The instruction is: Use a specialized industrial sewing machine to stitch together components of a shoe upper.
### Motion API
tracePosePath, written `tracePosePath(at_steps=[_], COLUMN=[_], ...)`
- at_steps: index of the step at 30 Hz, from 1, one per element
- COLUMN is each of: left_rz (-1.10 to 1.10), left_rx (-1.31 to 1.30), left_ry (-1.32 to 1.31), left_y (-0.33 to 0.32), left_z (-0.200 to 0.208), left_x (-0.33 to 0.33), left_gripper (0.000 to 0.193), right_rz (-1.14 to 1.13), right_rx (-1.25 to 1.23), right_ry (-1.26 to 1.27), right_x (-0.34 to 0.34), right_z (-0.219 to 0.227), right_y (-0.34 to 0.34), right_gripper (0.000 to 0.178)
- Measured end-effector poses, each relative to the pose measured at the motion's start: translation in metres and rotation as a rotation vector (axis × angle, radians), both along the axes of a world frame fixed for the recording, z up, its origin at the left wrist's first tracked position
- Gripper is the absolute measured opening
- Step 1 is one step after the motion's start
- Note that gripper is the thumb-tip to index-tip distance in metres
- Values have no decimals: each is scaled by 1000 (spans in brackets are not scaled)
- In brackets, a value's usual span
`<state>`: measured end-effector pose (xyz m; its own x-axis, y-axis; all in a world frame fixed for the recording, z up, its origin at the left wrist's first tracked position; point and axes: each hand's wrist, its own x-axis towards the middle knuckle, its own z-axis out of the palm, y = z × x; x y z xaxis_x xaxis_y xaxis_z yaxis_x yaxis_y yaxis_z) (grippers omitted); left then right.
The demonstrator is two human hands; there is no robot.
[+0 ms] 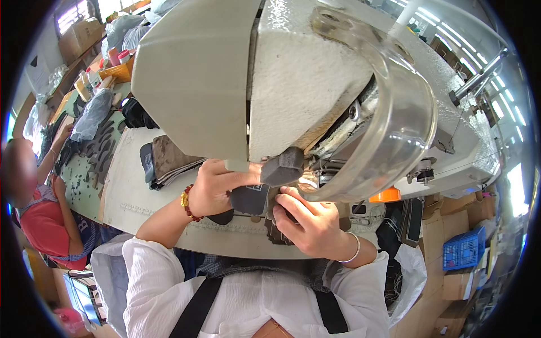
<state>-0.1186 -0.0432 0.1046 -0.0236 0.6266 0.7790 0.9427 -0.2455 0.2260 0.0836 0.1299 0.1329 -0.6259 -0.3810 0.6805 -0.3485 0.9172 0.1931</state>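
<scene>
From my head I see the dark grey piece (249, 200) between my two hands, just on the near side of the big sewing machine (194, 79); my right hand (307, 222) pinches its right side; my left hand (213, 188) lies along its far left edge, but the tips hide, so I can't tell if they squeeze; it looks light, soft and bendy, not easy to break; the flat side edges seem best to hold; more pieces (172, 158) lie far left.
</scene>
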Motion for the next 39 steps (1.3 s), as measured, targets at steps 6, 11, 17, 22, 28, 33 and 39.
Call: tracePosePath(at_steps=[6, 11, 17, 22, 28, 33, 39], left_rz=[-121, -131, -8, 20, 1, -33, -102], left_rx=[-27, -23, 95, 40, 138, 170, 109], left_ry=[25, 230, 443, 439, 442, 467, 393], left_y=[2, 2, 9, 8, 9, 7, 7], left_z=[9, 4, -14, -10, 3, 14, 24], left_x=[4, -4, -4, -1, 3, 4, 5], left_gripper=[33, 33, 28, 26, 26, 26, 24], right_rz=[18, 27, -8, 37, 19, 35, 36], right_rx=[-75, -69, -1, -16, 44, 114, 140], right_ry=[16, 57, 139, 153, 184, 271, 299], right_x=[3, 4, 3, 1, 2, 1, 1], right_z=[-1, -5, -5, -4, -7, -9, -8], right_y=[-2, -2, -1, 0, -5, -9, -11], right_gripper=[24, 23, 25, 20, 27, 16, 15])
